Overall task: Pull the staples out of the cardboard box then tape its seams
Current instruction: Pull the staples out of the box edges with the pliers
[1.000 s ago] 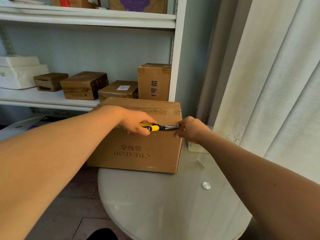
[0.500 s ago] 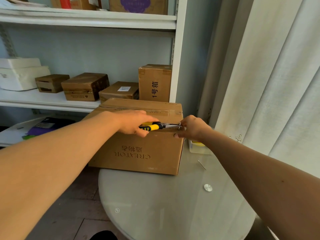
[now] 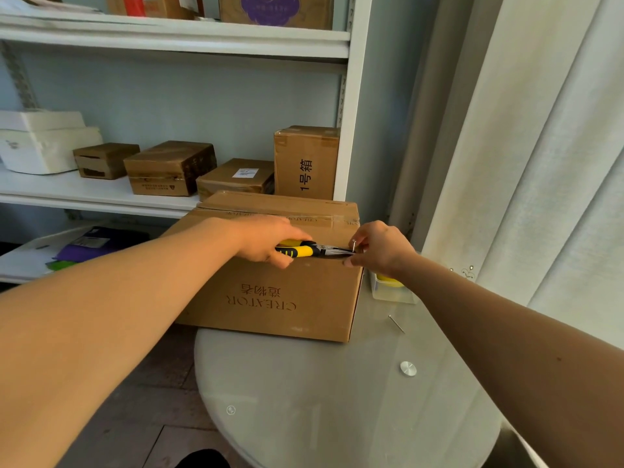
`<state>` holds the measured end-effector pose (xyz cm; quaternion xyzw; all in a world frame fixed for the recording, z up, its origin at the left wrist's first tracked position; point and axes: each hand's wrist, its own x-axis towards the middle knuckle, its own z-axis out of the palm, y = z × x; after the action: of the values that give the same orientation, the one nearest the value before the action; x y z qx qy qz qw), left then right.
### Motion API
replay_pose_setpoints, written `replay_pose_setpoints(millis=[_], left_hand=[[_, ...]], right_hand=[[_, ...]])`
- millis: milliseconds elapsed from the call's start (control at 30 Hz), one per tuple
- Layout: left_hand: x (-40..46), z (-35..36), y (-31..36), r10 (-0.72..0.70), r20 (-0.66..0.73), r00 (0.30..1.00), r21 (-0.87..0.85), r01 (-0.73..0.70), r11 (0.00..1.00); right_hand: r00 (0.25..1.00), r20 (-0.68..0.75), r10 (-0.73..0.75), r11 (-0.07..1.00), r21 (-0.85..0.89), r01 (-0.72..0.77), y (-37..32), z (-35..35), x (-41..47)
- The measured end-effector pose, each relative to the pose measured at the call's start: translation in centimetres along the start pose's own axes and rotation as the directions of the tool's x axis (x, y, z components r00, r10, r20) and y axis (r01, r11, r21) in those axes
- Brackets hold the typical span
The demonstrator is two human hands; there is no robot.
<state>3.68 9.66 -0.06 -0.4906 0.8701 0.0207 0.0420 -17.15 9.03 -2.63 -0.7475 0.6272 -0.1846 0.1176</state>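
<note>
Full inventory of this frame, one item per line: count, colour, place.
Large brown cardboard box: 1, on the round glass table, upside-down print facing the camera.
Yellow-and-black pliers: 1, at the box's top right edge.
Bent metal staple: 1, silver, at the plier tips.
Round glass table: 1, grey-green, foreground.
Loose metal pin: 1, on the table right of the box.
Clear plastic tub: 1, yellow contents, behind the right hand.
Small cardboard boxes: 4, brown, middle shelf.
White shelf unit: 1, behind.
White curtain: 1, right.
Left hand: grips the pliers.
Right hand: pinches the staple.
</note>
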Motion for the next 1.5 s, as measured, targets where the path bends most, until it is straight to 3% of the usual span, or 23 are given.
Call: replay_pose_setpoints(millis=[167, 533, 833, 1367, 1500], left_hand=[[-0.2, -0.41, -0.09, -0.007, 0.017, 1.0, -0.076, 0.008, 0.997], [-0.4, 0.21, 0.39, -0.006, -0.017, 1.0, 0.095, 0.008, 0.995], [-0.47, -0.38, 0.42, -0.006, 0.0, 1.0, -0.049, 0.006, 0.999], [-0.51, 0.02, 0.57, -0.019, -0.018, 1.0, 0.064, 0.02, 0.998], [-0.62, -0.05, 0.45, -0.009, -0.013, 1.0, 0.047, 0.01, 0.999]], right_hand=[[1.0, 0.006, -0.005, 1.0, -0.001, 0.005, -0.13, -0.09, -0.18], [1.0, 0.009, 0.014, 0.999, 0.044, -0.014, 0.07, -0.01, -0.08], [1.0, 0.012, 0.018, 0.997, 0.069, -0.019, -0.07, 0.0, -0.26], [1.0, 0.012, 0.021, 0.996, 0.085, -0.022, 0.25, 0.17, -0.12], [0.998, -0.002, 0.064, 0.973, 0.224, -0.062, 0.61, 0.13, 0.22]])
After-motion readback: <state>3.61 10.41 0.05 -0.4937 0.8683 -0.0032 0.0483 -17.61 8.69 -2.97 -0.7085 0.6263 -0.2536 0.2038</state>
